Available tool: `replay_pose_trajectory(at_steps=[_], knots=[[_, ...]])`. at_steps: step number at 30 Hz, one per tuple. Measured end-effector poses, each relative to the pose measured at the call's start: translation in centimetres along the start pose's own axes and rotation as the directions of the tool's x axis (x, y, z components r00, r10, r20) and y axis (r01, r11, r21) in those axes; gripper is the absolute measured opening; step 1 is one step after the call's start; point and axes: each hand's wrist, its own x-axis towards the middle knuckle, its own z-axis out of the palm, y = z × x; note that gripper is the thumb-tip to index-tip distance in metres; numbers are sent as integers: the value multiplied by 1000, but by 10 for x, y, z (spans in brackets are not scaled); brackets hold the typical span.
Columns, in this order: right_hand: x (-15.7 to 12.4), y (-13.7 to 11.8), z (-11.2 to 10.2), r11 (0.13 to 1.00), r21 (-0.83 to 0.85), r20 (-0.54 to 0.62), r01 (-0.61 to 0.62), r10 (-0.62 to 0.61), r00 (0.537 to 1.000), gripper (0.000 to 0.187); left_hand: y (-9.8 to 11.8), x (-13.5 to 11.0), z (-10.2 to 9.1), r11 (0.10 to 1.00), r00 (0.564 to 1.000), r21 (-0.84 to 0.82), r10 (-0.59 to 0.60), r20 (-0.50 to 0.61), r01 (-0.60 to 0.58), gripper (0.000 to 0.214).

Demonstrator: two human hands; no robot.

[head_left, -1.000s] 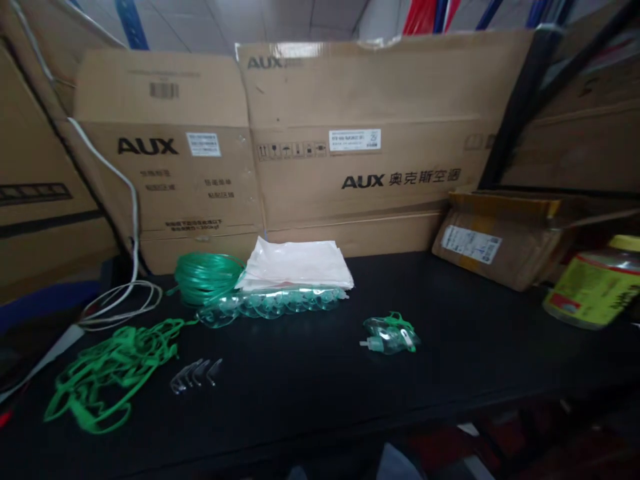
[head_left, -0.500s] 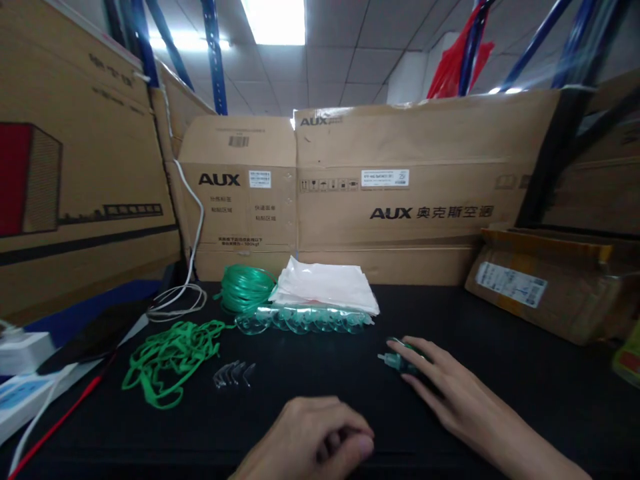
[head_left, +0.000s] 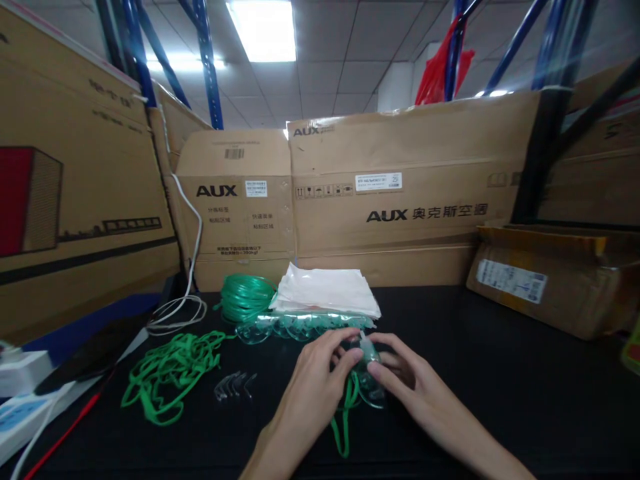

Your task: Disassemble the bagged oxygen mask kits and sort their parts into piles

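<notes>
1. Both of us hands have met: since half a second ago, the right hand (head_left: 413,377) came left with the mask (head_left: 369,383), and the left hand (head_left: 315,377) moved up and in to meet it.
2. Now the mask is between my two hands, near the front of the worktop (head_left: 470,387). Its spout (head_left: 365,339) points away from me; it pointed left before.
3. With my right hand I grip the mask, thumb on the near side, fingers round the other. It looks soft and slick, so I guess this keeps it from slipping.
4. My left thumb and fingers are curled at its left side. I can't tell if they pinch it or only touch it. Maybe they help keep it steady.
5. Its green strap (head_left: 345,427) dangles toward me, I think because it is floppy and no fingers hold that end.
6. Just past my hands, more masks (head_left: 300,325) sit in a row, one tucked into the next, maybe to save room. Behind them is a white pile (head_left: 325,293), with the tube (head_left: 247,298) in a coil beside it, likely so it won't tangle.
7. Off to my left are loose straps (head_left: 173,373) in a heap, and clear clips (head_left: 234,385) side by side, perhaps so each is easy to pick.
</notes>
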Motion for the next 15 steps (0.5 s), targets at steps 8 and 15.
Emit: replay_pose_trajectory(at_steps=[8, 15], knots=[[-2, 1, -5, 987, 163, -184, 5, 26, 983, 71, 7, 0, 5, 994, 992, 17, 105, 63, -107, 40], [-4, -6, -3, 975, 215, -124, -54, 82, 989, 57, 4, 5, -4, 992, 993, 67, 102, 65, -107, 19]])
